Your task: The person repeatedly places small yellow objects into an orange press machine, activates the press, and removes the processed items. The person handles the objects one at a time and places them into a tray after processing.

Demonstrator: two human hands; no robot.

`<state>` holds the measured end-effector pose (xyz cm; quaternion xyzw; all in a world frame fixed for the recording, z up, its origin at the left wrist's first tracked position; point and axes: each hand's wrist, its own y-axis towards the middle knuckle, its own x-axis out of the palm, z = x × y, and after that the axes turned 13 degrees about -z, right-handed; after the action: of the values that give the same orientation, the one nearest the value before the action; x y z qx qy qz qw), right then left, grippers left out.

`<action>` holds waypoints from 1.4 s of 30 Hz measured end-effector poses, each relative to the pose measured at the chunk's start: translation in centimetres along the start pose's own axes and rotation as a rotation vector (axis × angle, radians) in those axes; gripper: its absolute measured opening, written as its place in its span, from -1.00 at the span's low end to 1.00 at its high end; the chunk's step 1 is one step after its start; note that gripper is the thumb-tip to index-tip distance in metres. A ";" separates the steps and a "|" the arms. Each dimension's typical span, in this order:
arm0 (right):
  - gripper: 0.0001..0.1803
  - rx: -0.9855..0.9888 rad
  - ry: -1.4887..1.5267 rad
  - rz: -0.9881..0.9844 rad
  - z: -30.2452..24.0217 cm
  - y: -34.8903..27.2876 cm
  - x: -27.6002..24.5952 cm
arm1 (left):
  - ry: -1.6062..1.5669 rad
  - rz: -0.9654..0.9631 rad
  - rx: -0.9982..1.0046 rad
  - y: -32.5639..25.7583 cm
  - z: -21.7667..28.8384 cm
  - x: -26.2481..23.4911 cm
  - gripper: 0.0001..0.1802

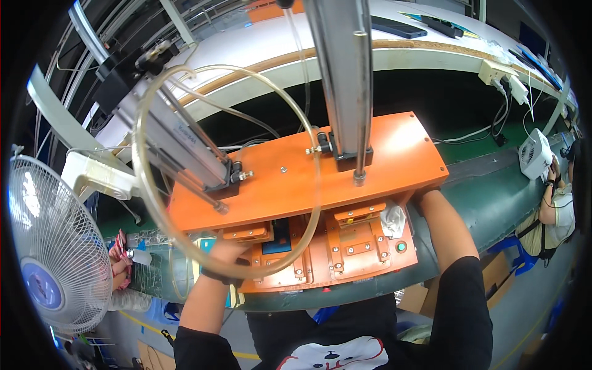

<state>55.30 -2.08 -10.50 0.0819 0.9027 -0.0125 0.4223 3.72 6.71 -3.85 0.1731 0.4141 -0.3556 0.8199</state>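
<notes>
An orange two-cylinder press point(394, 154) stands on the green bench in front of me. My left hand point(229, 250) reaches in under the left of its top plate, beside the left clamp block point(248, 233); the fingers are hidden and the hand is blurred. Close to that hand, a dark blue flat piece point(279, 242) lies in the left fixture. My right hand point(427, 195) is at the press's right end, its fingers out of sight behind the plate. The right fixture point(354, 246) shows bolted rails. A crumpled white cloth point(393, 222) and a green button point(401, 246) sit to its right.
A clear hose point(140, 154) loops over the press's left side. At far left stands a white fan point(55, 246). A power strip point(493, 73) hangs on the back table's edge. Far right, a co-worker point(558, 209) sits by a small white fan point(535, 154).
</notes>
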 end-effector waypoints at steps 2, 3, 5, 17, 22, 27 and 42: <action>-0.79 -0.026 -0.056 0.024 -0.1 -0.9 -1.1 | -0.077 -0.020 0.000 -2.1 1.4 0.0 -0.60; -0.79 -0.047 -0.077 0.036 -0.5 -1.3 -1.6 | -0.123 -0.030 -0.009 -3.2 2.1 -0.2 -0.60; -0.80 -0.069 -0.123 0.065 -0.7 -2.5 -2.9 | -0.047 -0.135 -0.027 -4.5 3.7 -0.6 -0.61; -0.79 -0.086 0.203 0.390 -0.1 -20.3 -8.2 | -0.111 0.137 0.173 -10.6 2.8 3.0 -0.68; -0.76 -0.093 0.406 0.360 -11.2 -30.3 -8.6 | -0.112 0.338 0.192 -14.5 0.8 6.0 -0.66; -0.58 -0.276 0.404 0.316 -20.7 -35.4 -7.6 | -0.203 0.433 0.214 -12.5 1.4 5.9 -0.66; -0.73 -0.873 -0.217 -0.124 -30.7 -17.7 10.9 | -0.199 0.577 0.211 -11.2 -0.1 7.1 -0.69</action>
<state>22.26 -15.18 0.07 -0.1595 0.7772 0.3354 0.5079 -1.60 -4.09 -9.49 0.3317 0.2265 -0.1646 0.9009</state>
